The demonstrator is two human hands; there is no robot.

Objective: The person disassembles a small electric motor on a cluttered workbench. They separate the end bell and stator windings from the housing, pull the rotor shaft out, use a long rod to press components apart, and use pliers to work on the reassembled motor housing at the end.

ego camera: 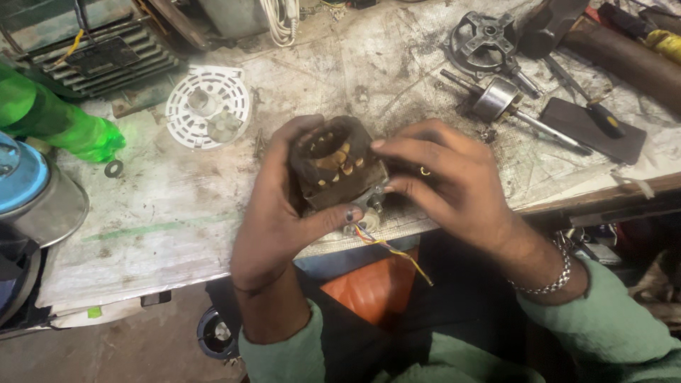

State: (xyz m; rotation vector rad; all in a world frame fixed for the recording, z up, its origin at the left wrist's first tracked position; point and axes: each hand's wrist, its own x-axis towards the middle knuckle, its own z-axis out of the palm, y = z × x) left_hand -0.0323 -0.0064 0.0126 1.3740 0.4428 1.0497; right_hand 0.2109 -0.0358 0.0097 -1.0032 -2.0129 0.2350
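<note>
1. The motor stator (333, 167), a dark square block with copper windings in its round hole, is held above the near edge of the bench (177, 206), at the middle of the view.
2. The left hand (273, 213) is wrapped around the stator from its 9 o'clock side, with the thumb pressed against the lower face.
3. The right hand (447, 181) comes from 3 o'clock; its fingers are bent and pressed together on the right side of the stator, near a small bolt at the lower corner. I cannot tell if they pinch the bolt itself.
4. Thin coloured wires (394, 252) hang from the stator toward 5 o'clock.
5. In my judgement the step in hand is inspecting or working on the stator at that corner; the next move needs a firm hold by the left hand and care not to pull the wires.
6. At 10 o'clock lies a white round fan grille (208, 106), apart from the hands.
7. At 2 o'clock rest a rotor with shaft (500, 103) and a metal end bracket (482, 42).
8. At 3 o'clock a screwdriver (592, 106) lies over a dark flat block (592, 131).
9. At 9 o'clock a green plastic bottle (64, 124) lies on the bench.
10. Nothing stands between the hands and the stator.
</note>
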